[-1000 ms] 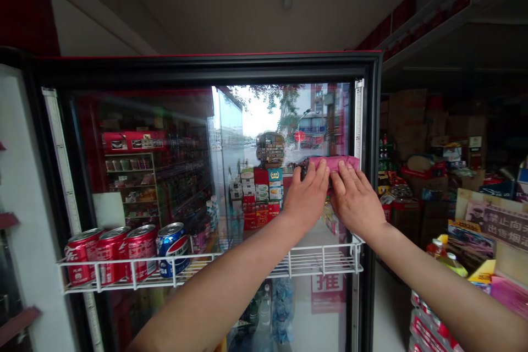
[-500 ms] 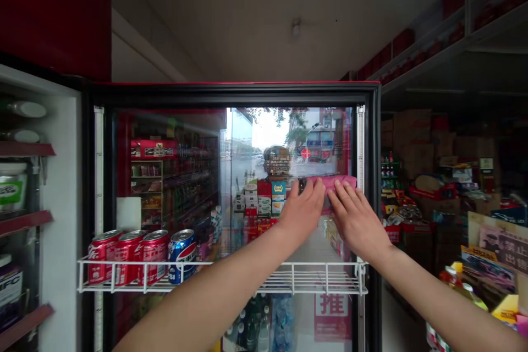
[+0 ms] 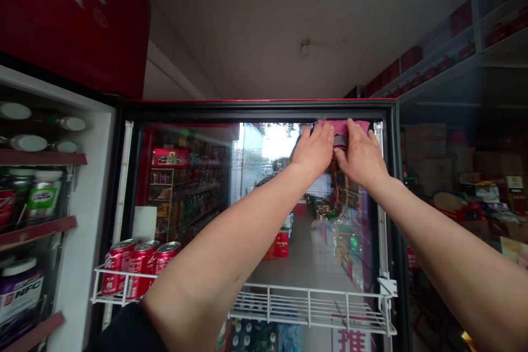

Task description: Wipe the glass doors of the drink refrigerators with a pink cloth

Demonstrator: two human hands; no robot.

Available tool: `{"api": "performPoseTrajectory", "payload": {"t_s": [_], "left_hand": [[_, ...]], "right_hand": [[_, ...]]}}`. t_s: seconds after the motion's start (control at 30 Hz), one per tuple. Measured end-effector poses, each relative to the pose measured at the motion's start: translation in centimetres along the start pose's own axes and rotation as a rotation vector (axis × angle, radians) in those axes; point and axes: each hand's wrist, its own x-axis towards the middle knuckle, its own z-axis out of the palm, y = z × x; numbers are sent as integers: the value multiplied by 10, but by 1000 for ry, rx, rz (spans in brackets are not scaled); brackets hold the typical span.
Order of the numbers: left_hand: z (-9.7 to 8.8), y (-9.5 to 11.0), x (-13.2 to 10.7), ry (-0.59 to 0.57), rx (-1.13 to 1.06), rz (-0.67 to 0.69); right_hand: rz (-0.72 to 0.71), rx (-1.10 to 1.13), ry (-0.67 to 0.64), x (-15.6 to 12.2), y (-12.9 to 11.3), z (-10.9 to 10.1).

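Raised up the glass cooler door [image 3: 251,146], left hand [image 3: 313,149] and right hand [image 3: 361,157] now sit near its top right corner, each grip closed flat on a pink cloth [image 3: 342,127] pressed to the glass, just under the black frame [image 3: 264,111].

Pink cloth [image 3: 343,127] partly under fingers [image 3: 353,133]

Sleeve: one black sleeve [image 3: 121,331], plain as far as it shows, at the lower left of the frame
Forearms: left forearm [image 3: 231,242] and right forearm [image 3: 447,247], both bare, long across the frame
Hands: left hand [image 3: 314,149] and right hand [image 3: 361,155], both bare, upper middle of the frame
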Motion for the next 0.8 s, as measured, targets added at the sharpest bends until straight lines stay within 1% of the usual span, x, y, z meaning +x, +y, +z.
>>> {"api": "performPoseTrajectory", "payload": {"t_s": [0.07,0.13,0.27,0.47,0.6,0.8], "left_hand": [[2,-7,-4,-17,-4,12],[4,-13,-10,-48,-11,17],[6,-28,-24,-86,-49,4],[10,-61,-45,-48,-104,-9],[10,-84,-57,-40,-89,10],[10,-115,-76,-38,-60,-2]], "right_hand": [[11,-23,-7,3,-5,4],[-8,-70,-22,2,-13,9],[-25,-120,-16,1,-37,19],[-22,-157,-12,8,-80,29],[-37,-130,20,13,-103,36],[-45,-163,-5,22,-141,41]]}}
